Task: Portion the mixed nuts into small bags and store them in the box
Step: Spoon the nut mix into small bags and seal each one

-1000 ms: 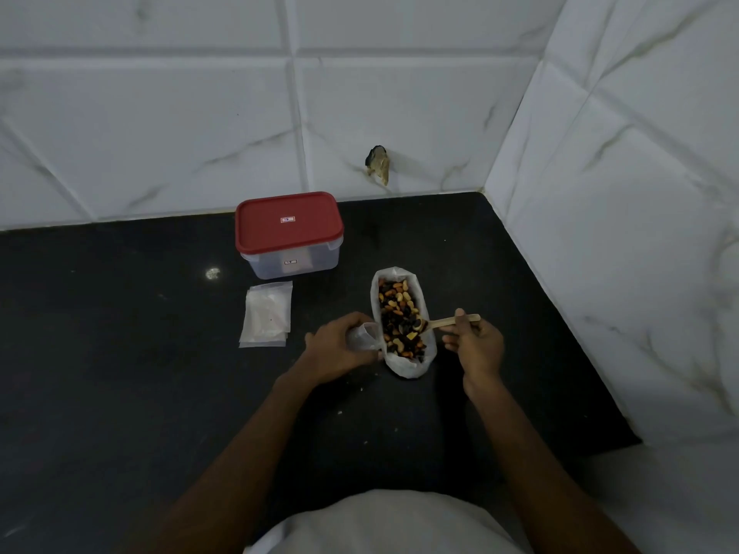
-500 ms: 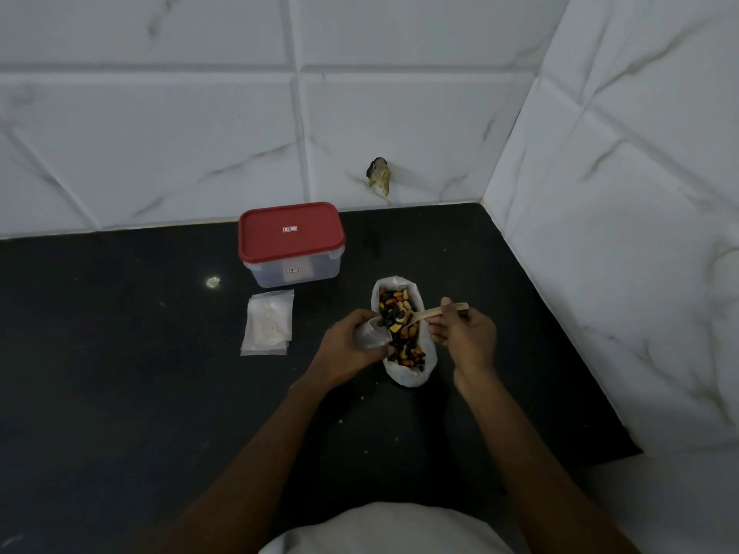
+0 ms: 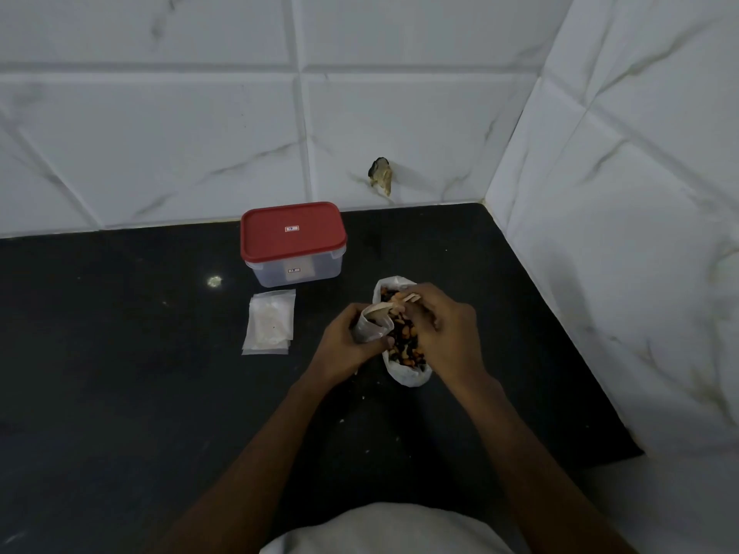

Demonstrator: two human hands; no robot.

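Note:
A white bag of mixed nuts (image 3: 408,373) lies open on the black counter (image 3: 120,393). My left hand (image 3: 344,341) grips a small clear bag (image 3: 372,327), mouth up, just left of the nuts. My right hand (image 3: 444,329) holds a wooden spoon (image 3: 410,298) tipped toward that small bag's mouth, its bowl end reaching over the rim. A clear box with a shut red lid (image 3: 294,233) stands behind, near the wall. A stack of empty small bags (image 3: 270,321) lies flat in front of the box.
White marble-pattern tiled walls meet in a corner at the back right (image 3: 492,193). A small dark chipped spot (image 3: 382,173) marks the back wall. The counter's right edge runs diagonally along the side wall.
My right hand has swung the loaded spoon left from the nut bag to the mouth of the small bag. My left hand has lifted that bag slightly and tilted it up.

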